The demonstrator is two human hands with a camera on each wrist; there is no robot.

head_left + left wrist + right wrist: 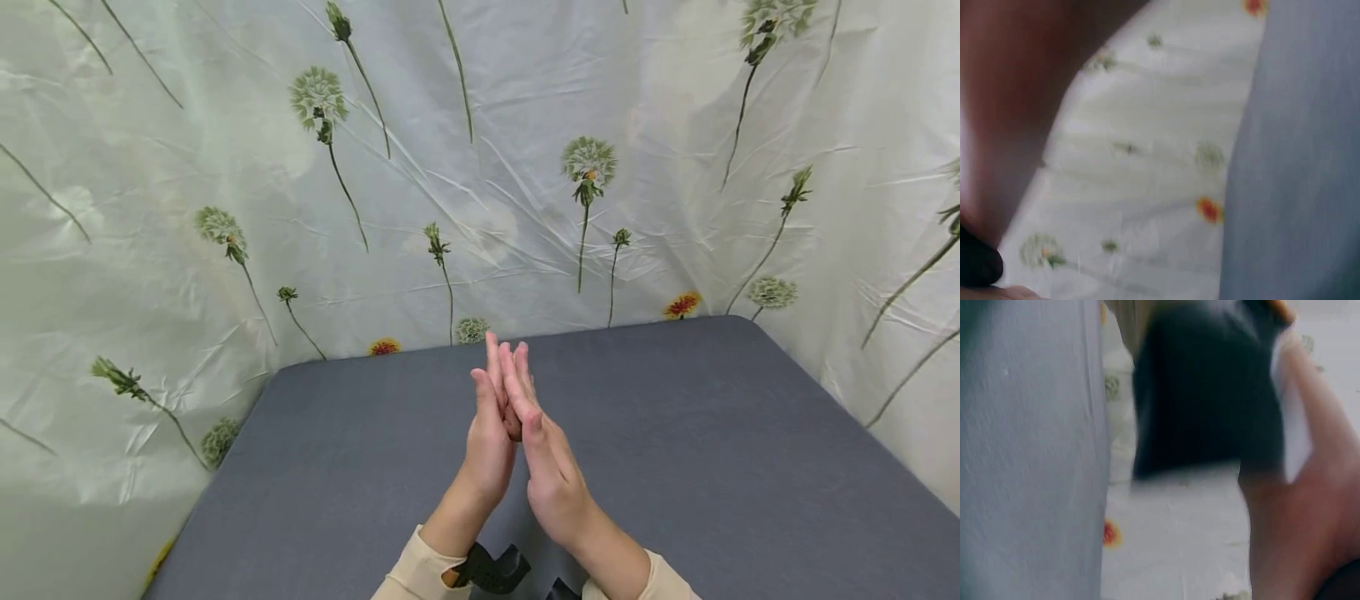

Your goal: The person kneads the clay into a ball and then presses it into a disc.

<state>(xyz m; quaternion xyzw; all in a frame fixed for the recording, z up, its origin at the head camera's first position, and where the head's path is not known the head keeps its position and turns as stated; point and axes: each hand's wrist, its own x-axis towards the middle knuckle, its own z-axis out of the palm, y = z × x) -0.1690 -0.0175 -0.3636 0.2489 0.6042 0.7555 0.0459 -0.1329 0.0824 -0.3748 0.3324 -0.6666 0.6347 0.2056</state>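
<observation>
The left hand [491, 442] and right hand [551, 471] are pressed palm to palm, fingers [517, 375] straight and holding nothing, above the flat grey cloth-covered desk [712, 433], backed by a wrinkled dandelion-printed white sheet [225, 167].

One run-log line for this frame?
left hand open | right hand open | palms pressed together | above grey table

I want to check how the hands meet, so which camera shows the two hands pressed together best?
The head view: the left hand and right hand stand palm to palm over the grey table, fingers straight. Each wrist view shows only a blurred strip of skin beside the table and the flowered cloth.
</observation>
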